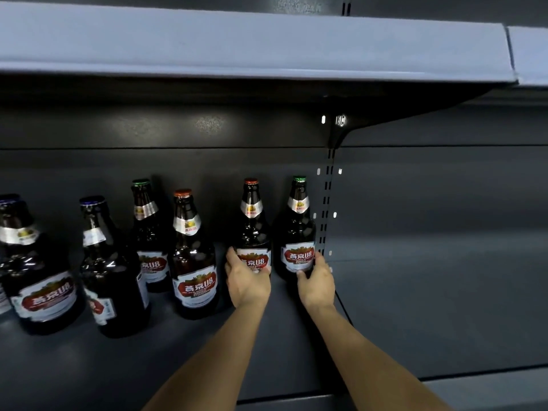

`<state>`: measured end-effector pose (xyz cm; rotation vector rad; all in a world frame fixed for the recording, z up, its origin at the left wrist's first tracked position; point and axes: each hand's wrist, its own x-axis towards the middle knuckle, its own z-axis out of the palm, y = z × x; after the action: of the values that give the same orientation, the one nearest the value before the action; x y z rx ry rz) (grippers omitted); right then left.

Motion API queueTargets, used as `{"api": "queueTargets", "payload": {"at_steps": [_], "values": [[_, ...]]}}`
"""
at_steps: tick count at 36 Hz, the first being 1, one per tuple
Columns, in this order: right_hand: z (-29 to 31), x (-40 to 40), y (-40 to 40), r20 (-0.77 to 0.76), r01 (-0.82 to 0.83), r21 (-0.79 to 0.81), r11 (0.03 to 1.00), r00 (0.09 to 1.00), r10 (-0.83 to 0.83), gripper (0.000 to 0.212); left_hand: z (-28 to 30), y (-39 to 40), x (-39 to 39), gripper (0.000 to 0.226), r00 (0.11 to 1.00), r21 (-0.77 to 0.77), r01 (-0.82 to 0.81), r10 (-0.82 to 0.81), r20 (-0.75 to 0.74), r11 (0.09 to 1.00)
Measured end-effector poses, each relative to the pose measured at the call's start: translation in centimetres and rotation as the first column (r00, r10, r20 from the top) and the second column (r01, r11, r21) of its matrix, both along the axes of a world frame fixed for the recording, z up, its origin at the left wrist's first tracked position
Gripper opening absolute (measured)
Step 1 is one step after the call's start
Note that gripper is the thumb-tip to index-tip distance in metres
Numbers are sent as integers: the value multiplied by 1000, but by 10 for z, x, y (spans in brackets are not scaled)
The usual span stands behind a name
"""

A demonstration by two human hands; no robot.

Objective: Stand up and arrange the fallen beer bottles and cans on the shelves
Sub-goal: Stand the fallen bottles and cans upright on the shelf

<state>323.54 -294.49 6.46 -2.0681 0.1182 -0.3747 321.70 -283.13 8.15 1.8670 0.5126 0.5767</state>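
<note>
A person's left hand (247, 281) grips the base of an upright red-capped brown glass bottle (252, 229); the right hand (315, 280) clasps a green-capped brown glass bottle (297, 229) beside the slotted metal upright (326, 203). Both necks point up on the dark matte metal shelf (207, 357), open room rightward; four more bottles stand leftward.

The leftmost bottle (32, 262) at nine o'clock is partly cut off by the frame's edge. The lower labels of two bottles (252, 232) (296, 229) are partly covered by the hands' grip. Small label print cannot be read.
</note>
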Motion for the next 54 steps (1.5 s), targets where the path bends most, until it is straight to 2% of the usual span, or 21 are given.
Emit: {"api": "queueTargets", "payload": {"at_steps": [7,15,18,21,23,26,28,32,34,37,39,41,43,45,49,52,54], "values": [[-1,1,-1,-10,-1,68,998,1000,2,53,-1,0,10,88,1000,-8,-3,3,3,1000],[4,-3,-3,-34,-19,59,998,999,21,55,-2,-2,7,89,1000,-43,13,-13,-6,999],[7,-10,-2,-11,0,82,997,1000,1,50,-8,-5,-8,87,1000,-46,-4,3,-22,999],[11,-23,2,42,114,118,986,992,-120,35,-10,-4,-28,74,998,90,-30,36,-59,996],[16,-31,6,93,162,144,976,980,-177,30,-9,0,-41,57,997,193,-40,51,-50,980],[22,-40,15,157,144,134,981,974,-165,32,-6,9,-60,23,998,311,-47,34,47,949],[24,-45,23,187,108,105,989,974,-126,32,-1,13,-71,16,988,377,-98,44,150,921],[20,-59,44,165,-58,-13,998,984,59,22,12,29,-84,24,915,335,-314,189,357,889],[15,-65,55,107,-187,-107,977,974,198,15,15,42,-85,37,875,286,-413,289,389,865],[9,-71,74,15,-343,-191,920,936,352,36,16,61,-85,64,905,260,-397,330,267,880],[8,-72,88,-65,-427,-187,885,904,423,54,17,72,-83,82,960,250,-272,245,134,929],[9,-72,102,-106,-476,-150,867,879,464,68,17,85,-78,89,988,232,-157,150,45,960],[12,-70,110,-97,-486,-98,868,873,478,69,18,90,-73,88,994,225,-107,103,27,968],[15,-69,120,-70,-455,-87,886,890,450,56,19,95,-70,84,996,207,-82,75,43,975],[17,-68,138,-42,-327,-82,941,945,325,38,18,103,-58,84,998,172,-11,1,58,985],[16,-66,141,-43,-238,-147,960,971,234,37,17,101,-53,86,998,165,25,-34,52,986],[15,-66,145,-18,-188,-129,974,982,188,33,17,103,-50,85,998,154,48,-55,39,987]]}}
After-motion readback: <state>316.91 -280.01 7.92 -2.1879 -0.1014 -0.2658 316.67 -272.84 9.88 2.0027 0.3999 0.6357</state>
